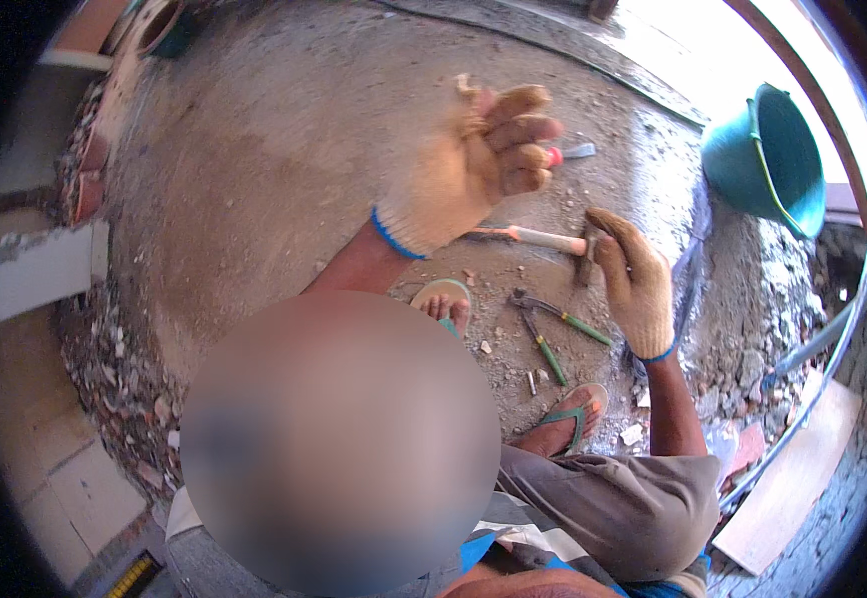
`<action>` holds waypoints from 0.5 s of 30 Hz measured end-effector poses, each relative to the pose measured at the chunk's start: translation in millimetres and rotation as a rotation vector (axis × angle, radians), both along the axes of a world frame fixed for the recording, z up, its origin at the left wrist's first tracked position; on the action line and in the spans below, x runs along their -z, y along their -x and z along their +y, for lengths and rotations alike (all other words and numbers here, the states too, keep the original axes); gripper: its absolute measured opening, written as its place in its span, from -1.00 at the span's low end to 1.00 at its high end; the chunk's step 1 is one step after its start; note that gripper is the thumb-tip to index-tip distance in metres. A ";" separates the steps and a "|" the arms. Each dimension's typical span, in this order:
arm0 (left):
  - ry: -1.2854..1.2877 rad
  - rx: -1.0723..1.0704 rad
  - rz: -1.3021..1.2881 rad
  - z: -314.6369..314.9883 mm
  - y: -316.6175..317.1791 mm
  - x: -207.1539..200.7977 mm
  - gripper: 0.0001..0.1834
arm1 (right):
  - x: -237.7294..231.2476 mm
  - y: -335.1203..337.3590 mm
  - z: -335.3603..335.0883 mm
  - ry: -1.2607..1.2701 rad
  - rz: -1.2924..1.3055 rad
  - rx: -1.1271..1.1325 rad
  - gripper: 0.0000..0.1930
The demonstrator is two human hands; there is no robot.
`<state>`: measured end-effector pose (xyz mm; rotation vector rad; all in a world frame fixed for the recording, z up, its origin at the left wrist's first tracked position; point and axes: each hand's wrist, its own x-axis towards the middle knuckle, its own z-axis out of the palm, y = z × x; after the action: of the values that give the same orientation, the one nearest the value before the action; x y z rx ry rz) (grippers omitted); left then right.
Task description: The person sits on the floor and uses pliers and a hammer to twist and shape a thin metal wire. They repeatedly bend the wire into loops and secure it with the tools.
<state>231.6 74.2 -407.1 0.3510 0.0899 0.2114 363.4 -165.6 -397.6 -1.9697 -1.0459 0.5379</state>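
Note:
My left hand (pixel 483 164), in a tan work glove with a blue cuff, is raised over the dirt ground with its fingers curled, partly smeared by motion. A red-handled chisel (pixel 578 151) with a flat metal blade pokes out beyond these fingers; most of its handle is hidden. My right hand (pixel 635 284), gloved alike, has its fingers stretched out beside the head of a hammer (pixel 550 240). Whether they touch it is not clear. The hammer's pale handle points left, below my left hand. Green-handled pincers (pixel 550 329) lie spread on the ground between my feet.
A green bucket (pixel 767 164) lies tilted at the right. Rubble (pixel 752 369) and a pale board (pixel 792 473) are along the right side, with a hose (pixel 832 369) across them. More rubble and tiles (pixel 94 488) line the left. My sandalled feet (pixel 578 417) are close to the tools.

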 end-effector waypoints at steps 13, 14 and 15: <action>-0.093 0.024 0.068 -8.5 5.5 -2.5 -0.35 | -9.6 5.7 -0.4 0.093 -0.023 -0.069 -0.68; -0.091 0.027 0.070 -8.1 5.7 -2.0 -0.35 | -10.4 5.9 -0.3 0.089 -0.047 -0.081 -0.68; -0.091 0.031 0.084 -7.9 5.9 -1.6 -0.35 | -11.1 6.2 -0.3 0.091 -0.082 -0.098 -0.68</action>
<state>225.7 66.3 -405.6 0.4517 0.1581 0.1700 357.2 -165.9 -386.5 -2.0425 -1.1928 0.5709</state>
